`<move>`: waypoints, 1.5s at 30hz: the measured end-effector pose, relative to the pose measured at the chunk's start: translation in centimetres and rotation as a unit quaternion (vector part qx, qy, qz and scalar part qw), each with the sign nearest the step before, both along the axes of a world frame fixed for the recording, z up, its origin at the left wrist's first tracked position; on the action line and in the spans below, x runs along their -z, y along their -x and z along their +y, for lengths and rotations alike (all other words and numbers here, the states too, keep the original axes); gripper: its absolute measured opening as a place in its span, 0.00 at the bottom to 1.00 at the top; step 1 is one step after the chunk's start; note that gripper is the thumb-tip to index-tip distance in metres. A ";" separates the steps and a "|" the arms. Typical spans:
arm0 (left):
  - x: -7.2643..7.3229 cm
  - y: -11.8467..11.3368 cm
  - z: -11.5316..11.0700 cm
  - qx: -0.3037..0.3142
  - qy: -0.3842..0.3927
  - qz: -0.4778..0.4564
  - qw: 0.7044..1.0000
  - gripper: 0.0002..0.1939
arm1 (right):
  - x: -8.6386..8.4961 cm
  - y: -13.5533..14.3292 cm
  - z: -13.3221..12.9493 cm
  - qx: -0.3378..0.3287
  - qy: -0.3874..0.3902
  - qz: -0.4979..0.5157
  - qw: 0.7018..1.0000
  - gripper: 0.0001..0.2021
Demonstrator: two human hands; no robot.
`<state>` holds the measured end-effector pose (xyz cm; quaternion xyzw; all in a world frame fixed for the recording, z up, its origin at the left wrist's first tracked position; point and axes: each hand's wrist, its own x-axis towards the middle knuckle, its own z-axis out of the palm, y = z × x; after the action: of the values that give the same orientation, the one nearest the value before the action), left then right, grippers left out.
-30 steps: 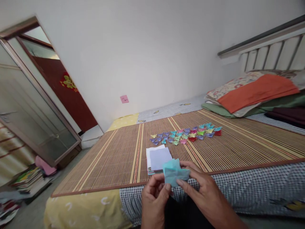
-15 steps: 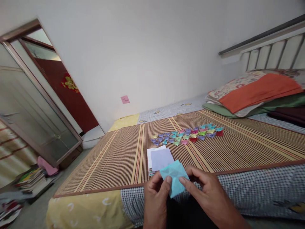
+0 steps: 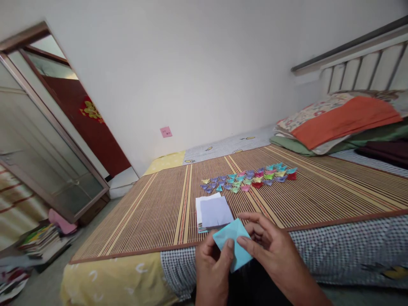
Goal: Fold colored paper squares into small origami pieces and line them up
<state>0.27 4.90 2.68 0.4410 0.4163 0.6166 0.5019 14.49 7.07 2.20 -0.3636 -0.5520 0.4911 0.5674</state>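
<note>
As the blue paper square (image 3: 236,233) pointed cornerwise past the paper stack (image 3: 215,211), your left hand (image 3: 212,265) and right hand (image 3: 276,250) pinched it, thumbs (image 3: 225,255) uppermost.

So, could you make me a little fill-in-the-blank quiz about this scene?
1. The left hand and right hand each rest a ____ on the turquoise paper.
2. The colourful folded shapes lie on a striped ____.
3. The small square on the wall is coloured ____.

Missing words: thumb; mat; pink.
</note>
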 end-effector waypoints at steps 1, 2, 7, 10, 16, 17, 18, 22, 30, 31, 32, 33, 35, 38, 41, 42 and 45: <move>0.1 0.0 -0.1 0.005 0.003 0.007 1.000 0.20 | -0.1 -0.1 0.0 -0.029 0.014 0.010 0.999 0.14; 0.2 0.0 -0.2 0.010 0.007 0.009 1.000 0.20 | -0.2 -0.2 0.0 -0.053 0.026 0.020 0.998 0.13; 0.5 0.5 -0.5 0.072 -0.004 -0.049 0.996 0.25 | -0.5 -0.6 0.3 -0.031 0.038 0.041 0.998 0.17; 0.9 0.8 -0.5 0.142 0.028 -0.086 0.986 0.25 | -0.5 -0.6 0.6 -0.008 0.012 0.014 1.000 0.17; 1.5 0.8 -0.8 0.228 0.069 -0.168 0.956 0.18 | -0.4 -0.5 0.3 0.004 -0.020 -0.020 1.000 0.16; 1.5 0.7 -0.8 0.234 0.068 -0.181 0.953 0.20 | -0.5 -0.5 0.3 0.001 -0.025 -0.022 0.999 0.16; 1.5 0.7 -0.8 0.240 0.067 -0.193 0.949 0.23 | -0.5 -0.6 0.2 -0.001 -0.030 -0.022 0.999 0.15; 1.7 0.7 -0.6 0.244 0.063 -0.202 0.946 0.25 | -0.7 -0.8 0.3 0.001 -0.030 -0.016 0.999 0.15; 1.7 0.9 -1.0 0.254 0.063 -0.210 0.942 0.15 | -0.9 -0.7 0.4 0.000 -0.026 -0.013 1.000 0.16; 1.6 1.0 -1.0 0.263 0.070 -0.216 0.938 0.14 | -1.0 -0.7 0.4 -0.007 -0.028 -0.013 1.000 0.17; 1.5 1.1 -0.9 0.274 0.080 -0.225 0.932 0.13 | -1.1 -0.7 0.4 -0.014 -0.030 -0.012 0.999 0.17; 1.4 1.2 -0.8 0.287 0.091 -0.234 0.925 0.13 | -1.1 -0.8 0.4 -0.019 -0.033 -0.012 0.999 0.18; 1.2 1.3 -0.6 0.312 0.111 -0.247 0.911 0.16 | -1.2 -0.8 0.6 -0.029 -0.044 -0.015 0.999 0.19; 0.8 1.4 -0.4 0.334 0.126 -0.253 0.899 0.20 | -1.3 -0.9 1.0 -0.053 -0.060 -0.017 0.997 0.18; 0.7 1.5 -0.5 0.340 0.124 -0.257 0.896 0.18 | -1.3 -0.8 1.1 -0.080 -0.052 -0.001 0.995 0.18; 0.8 1.6 -0.5 0.342 0.121 -0.259 0.895 0.17 | -1.3 -0.8 1.0 -0.095 -0.041 0.006 0.995 0.18; 1.2 1.7 -0.4 0.350 0.129 -0.264 0.889 0.16 | -1.2 -0.6 0.9 -0.157 -0.001 0.031 0.987 0.19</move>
<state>-1.45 4.52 1.53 0.3103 0.1627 0.4359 0.8290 15.09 7.96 3.42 -0.2565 -0.5847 0.5845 0.5007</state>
